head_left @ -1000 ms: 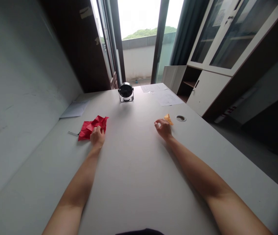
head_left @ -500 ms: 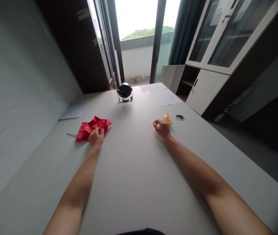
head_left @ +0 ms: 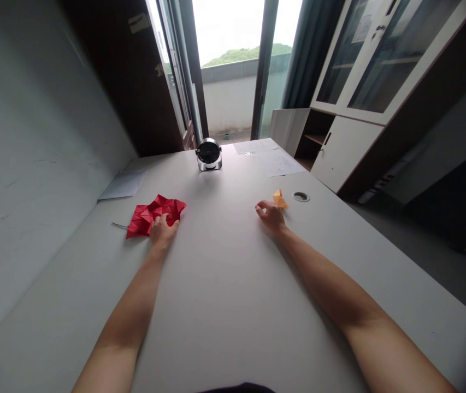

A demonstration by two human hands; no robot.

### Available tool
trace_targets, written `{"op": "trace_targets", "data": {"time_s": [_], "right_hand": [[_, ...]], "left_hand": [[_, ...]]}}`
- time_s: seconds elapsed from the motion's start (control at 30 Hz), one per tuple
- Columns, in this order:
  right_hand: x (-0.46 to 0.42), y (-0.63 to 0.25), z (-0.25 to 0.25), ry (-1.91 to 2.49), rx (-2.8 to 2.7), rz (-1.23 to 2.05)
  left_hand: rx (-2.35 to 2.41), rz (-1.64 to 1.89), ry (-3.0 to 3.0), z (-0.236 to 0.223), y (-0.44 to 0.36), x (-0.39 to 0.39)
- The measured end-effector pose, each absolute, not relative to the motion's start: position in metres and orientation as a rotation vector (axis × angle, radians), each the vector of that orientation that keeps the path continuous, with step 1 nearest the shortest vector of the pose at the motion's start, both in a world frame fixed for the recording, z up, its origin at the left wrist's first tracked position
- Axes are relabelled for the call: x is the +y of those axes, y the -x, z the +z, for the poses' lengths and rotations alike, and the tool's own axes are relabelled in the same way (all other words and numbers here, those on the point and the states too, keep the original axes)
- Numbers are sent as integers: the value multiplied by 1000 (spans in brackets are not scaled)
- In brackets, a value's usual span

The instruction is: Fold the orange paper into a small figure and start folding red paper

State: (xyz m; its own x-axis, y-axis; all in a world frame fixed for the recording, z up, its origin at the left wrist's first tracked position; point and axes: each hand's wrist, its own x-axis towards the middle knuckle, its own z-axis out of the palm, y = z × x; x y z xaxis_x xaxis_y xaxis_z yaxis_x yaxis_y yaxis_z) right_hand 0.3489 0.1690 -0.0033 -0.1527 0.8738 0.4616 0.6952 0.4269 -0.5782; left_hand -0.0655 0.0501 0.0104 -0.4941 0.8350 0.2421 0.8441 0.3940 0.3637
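Two hands are resting on a white table (head_left: 216, 284), both on the near side of a round black device (head_left: 208, 152) that is standing toward its far end. Front-left of the device, red paper (head_left: 151, 210) is lying spread out, and the left hand (head_left: 164, 231) is touching its near edge, thumb and fingers standing apart. Front-right of the device, the right hand (head_left: 272, 218) is curling loosely beside a small orange paper (head_left: 279, 200); I cannot tell whether its fingertips are meeting. By my judgement, the handling is sitting partway: the red paper is showing many creases and lying opened out, but its ridges are rising unevenly, leaving it neither flat nor compact, while the orange paper is keeping a small folded shape. The left hand is covering part of the red paper, the right is possibly hiding the orange one's lower edge, and a thin dark cord (head_left: 119, 225), farther left of the device, is disappearing at the red paper, its attachment unclear. Printing on sheets (head_left: 278, 164) right of the device is looking too faint to read.
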Motion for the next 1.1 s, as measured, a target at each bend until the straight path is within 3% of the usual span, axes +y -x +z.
{"op": "trace_targets", "data": {"time_s": [0.33, 1.1], "right_hand": [[161, -341, 2, 1178, -2130, 88], [161, -341, 0, 1170, -2133, 155]], "left_hand": [[-2586, -513, 1633, 12, 63, 50], [-2699, -352, 1584, 28, 49, 46]]}}
